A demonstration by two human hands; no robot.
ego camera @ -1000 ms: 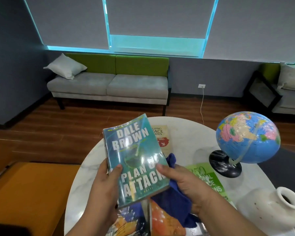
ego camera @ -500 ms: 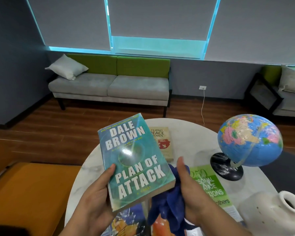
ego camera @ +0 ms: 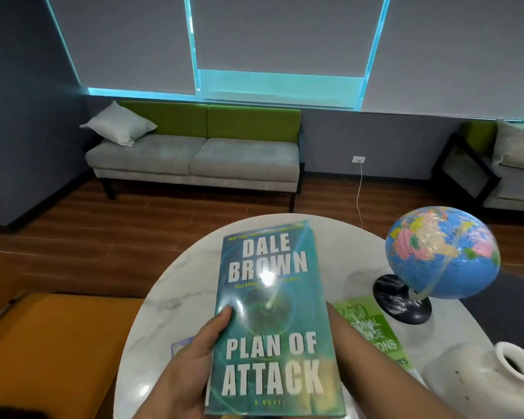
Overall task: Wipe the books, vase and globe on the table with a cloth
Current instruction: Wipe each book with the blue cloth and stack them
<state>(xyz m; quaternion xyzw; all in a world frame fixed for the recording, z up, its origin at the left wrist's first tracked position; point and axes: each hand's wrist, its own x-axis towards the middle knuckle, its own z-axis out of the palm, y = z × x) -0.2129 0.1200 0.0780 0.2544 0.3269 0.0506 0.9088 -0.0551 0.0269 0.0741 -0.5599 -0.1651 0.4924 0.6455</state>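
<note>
I hold a teal paperback, "Plan of Attack" (ego camera: pixel 273 313), upright over the round white marble table (ego camera: pixel 188 285). My left hand (ego camera: pixel 188 367) grips its left edge, thumb on the cover. My right hand (ego camera: pixel 348 337) lies along the book's right edge with its fingers hidden behind it. The blue cloth is out of sight. A blue globe (ego camera: pixel 442 252) on a black base stands at the right. A white vase (ego camera: pixel 481 379) lies on its side at the lower right. A green book (ego camera: pixel 372 331) lies flat between them.
The corner of another book (ego camera: pixel 180 347) peeks out left of my left hand. An orange seat (ego camera: pixel 52 352) adjoins the table's left side. A grey and green sofa (ego camera: pixel 194 158) stands against the far wall and an armchair (ego camera: pixel 511 170) at the right.
The book has swung from a leftward tilt to straight and moved toward the table's centre. My right hand with the blue cloth went behind the book; the cloth and far book are now hidden.
</note>
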